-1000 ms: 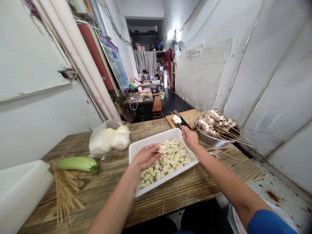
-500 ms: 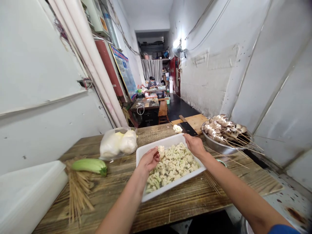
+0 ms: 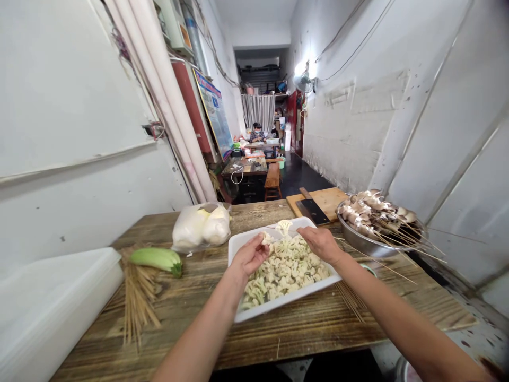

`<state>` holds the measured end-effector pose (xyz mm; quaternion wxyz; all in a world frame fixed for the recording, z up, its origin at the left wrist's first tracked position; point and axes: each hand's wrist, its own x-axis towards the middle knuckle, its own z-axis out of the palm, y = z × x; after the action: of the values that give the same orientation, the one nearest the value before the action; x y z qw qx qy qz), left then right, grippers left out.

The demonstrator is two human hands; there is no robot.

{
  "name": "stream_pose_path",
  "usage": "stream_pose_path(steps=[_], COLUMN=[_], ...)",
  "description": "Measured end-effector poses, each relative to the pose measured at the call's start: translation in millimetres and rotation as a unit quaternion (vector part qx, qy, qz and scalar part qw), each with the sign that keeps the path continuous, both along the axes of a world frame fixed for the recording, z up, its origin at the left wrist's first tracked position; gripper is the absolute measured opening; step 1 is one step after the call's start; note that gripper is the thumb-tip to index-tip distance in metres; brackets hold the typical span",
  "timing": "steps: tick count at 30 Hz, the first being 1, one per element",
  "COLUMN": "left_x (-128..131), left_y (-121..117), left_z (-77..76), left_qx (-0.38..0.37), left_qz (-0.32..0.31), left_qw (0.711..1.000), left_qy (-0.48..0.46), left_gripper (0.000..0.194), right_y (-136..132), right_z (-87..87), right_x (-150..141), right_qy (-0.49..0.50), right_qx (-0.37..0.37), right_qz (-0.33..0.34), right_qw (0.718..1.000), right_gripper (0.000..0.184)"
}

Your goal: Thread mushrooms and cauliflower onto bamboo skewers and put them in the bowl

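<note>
My right hand point(image 3: 320, 244) is closed on a thin bamboo skewer, with a cauliflower floret point(image 3: 283, 228) threaded on it. The skewer lies roughly level over the far side of a white tray point(image 3: 286, 304). Across from it, my left hand point(image 3: 248, 256) pinches a loose cauliflower floret point(image 3: 266, 239) between thumb and fingers, close to the skewer's left end. Below both hands, the tray holds many cut cauliflower florets point(image 3: 292, 268).
To the right stand a metal bowl point(image 3: 352, 237) of skewered mushrooms point(image 3: 369, 209) and a cutting board point(image 3: 332, 200) with a cleaver point(image 3: 313, 210). Leftward are a bagged white vegetable point(image 3: 201, 228), a green gourd point(image 3: 155, 258), bamboo skewers point(image 3: 137, 302) and white trays point(image 3: 79, 297). A person point(image 3: 257, 133) sits far back.
My right hand has brought the skewer down from beyond the tray's far edge to over the tray, turning it toward level. My left hand has lifted a floret toward it. The view has swung left.
</note>
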<state>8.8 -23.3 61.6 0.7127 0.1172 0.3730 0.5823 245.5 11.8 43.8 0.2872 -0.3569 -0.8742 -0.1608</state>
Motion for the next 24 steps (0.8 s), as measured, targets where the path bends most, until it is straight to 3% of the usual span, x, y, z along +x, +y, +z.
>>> stream_pose_path(steps=[5,12,20,24], left_x=[-1.4,0.1,-3.2,-3.6], left_y=[6.4,1.7,1.0,1.1], left_z=[-0.8,2.5,3.8,5.5], left_qx=[-0.031,0.044,0.038,0.034], left_qz=[0.002,0.020,0.033,0.034], left_qw=[0.999,0.999,0.998,0.997], left_qy=[-0.015,0.003,-0.041,-0.055], left_gripper=[0.008,0.032,0.012,0.013], right_y=[-0.8,-0.6,-2.7,-4.1], right_z=[0.2,-0.6,1.2,0.7], right_x=[-0.4,0.0,-0.6,-0.7], right_qy=[-0.034,-0.038,-0.032,-0.035], right_qx=[-0.011,-0.005,0.003,0.005], right_qz=[0.000,-0.023,-0.039,-0.046], right_qw=[0.999,0.999,0.999,0.998], right_gripper=[0.027,0.027,0.028,0.028])
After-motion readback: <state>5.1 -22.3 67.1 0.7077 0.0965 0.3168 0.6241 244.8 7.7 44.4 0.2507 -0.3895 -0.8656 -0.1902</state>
